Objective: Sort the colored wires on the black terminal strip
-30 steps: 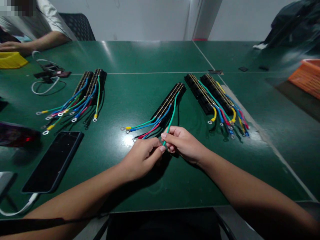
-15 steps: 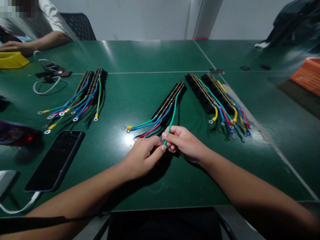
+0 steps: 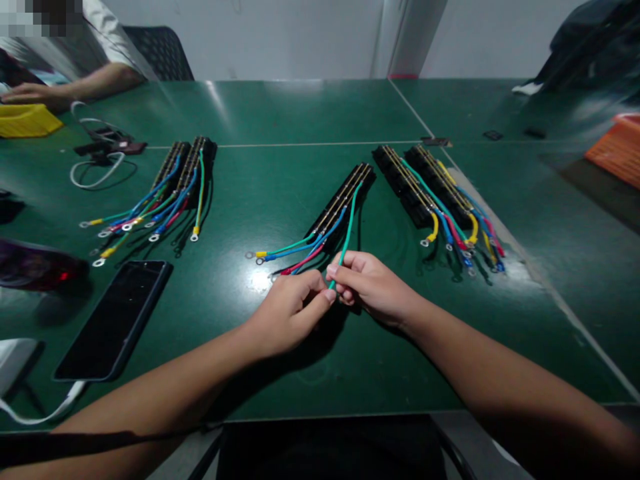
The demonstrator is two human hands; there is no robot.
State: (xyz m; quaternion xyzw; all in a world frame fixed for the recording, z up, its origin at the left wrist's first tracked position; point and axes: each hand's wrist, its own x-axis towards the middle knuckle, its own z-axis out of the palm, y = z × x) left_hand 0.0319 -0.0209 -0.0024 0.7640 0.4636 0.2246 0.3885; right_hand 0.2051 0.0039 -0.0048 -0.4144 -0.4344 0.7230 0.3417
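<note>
A green wire (image 3: 352, 217) runs from the far end of the middle black terminal block (image 3: 334, 207) down to my fingers. My left hand (image 3: 293, 310) pinches it near its low end, thumb against fingers. Just beside it, my right hand (image 3: 367, 283) grips the same wire slightly higher up. The wire's end is hidden by my fingers. From the block's near end, blue, red and green wires fan out to the left, among them a blue wire (image 3: 287, 253) with a ring lug. Brass-coloured strips line the block's top.
Two wired blocks (image 3: 193, 167) lie at left and two more (image 3: 407, 187) at right on the green table (image 3: 280, 180). Nearer left are a phone (image 3: 113, 320) on a white cable and a dark bottle (image 3: 37, 265). An orange basket (image 3: 617, 153) stands right. A co-worker's arm (image 3: 103, 83) rests far left.
The whole view has shifted slightly, with things appearing a little further right. Both hands keep their hold on the green wire, with hardly any movement of their own.
</note>
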